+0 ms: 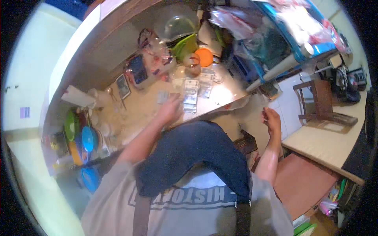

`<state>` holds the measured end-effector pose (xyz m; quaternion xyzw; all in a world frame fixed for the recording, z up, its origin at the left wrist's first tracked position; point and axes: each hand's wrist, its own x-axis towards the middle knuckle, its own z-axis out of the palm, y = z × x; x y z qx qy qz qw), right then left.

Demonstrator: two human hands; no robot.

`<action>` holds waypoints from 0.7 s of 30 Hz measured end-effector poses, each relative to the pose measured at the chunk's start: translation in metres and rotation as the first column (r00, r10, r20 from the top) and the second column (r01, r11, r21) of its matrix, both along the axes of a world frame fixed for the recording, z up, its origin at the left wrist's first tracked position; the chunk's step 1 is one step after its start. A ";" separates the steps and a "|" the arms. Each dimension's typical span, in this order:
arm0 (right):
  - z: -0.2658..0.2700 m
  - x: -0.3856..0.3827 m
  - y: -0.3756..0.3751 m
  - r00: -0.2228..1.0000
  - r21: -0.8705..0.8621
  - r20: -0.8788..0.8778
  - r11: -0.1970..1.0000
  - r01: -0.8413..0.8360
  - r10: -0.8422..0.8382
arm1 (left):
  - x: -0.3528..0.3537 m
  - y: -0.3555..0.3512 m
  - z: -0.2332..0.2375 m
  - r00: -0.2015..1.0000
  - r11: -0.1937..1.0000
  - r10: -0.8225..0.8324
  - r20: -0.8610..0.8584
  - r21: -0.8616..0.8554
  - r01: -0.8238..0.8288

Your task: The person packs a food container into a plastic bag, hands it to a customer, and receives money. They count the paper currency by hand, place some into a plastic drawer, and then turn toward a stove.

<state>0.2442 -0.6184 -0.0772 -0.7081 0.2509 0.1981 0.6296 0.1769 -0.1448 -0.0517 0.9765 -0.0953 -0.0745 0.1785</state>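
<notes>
On the light counter, paper notes lie in overlapping rows, with more notes just to their right. My left hand rests at the counter beside the left edge of these notes, fingers bent; a small pale paper lies by its fingertips. Whether the fingers grip anything is hidden by blur. Away from the counter on the right, my right hand is raised in the air over the floor, its fingers curled together. Anything between them is too small to make out.
Behind the notes stand a round orange lid, a green container and a clear bag. A phone and blue bowl are at left. A blue rack, wooden chair and second table stand right.
</notes>
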 end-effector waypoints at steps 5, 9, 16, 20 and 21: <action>0.025 -0.004 0.110 0.897 0.113 0.053 0.890 -0.442 0.438 | -0.006 0.003 0.003 0.993 0.991 0.043 0.107 -0.129 -0.029; 0.009 0.021 0.200 0.871 -0.150 0.301 0.921 -0.359 0.388 | 0.002 -0.002 0.021 0.989 0.994 -0.006 0.148 -0.110 0.022; 0.013 0.053 0.276 0.867 -0.526 0.261 0.816 -0.242 0.425 | -0.006 0.003 -0.008 0.959 0.963 -0.266 0.100 0.062 0.261; 0.009 0.056 0.287 0.899 -0.604 0.152 0.759 -0.244 0.410 | -0.011 0.007 -0.004 0.956 0.960 -0.277 0.091 0.055 0.273; 0.008 0.057 0.287 0.907 -0.585 0.171 0.781 -0.220 0.384 | -0.011 0.009 -0.004 0.957 0.961 -0.275 0.096 0.052 0.271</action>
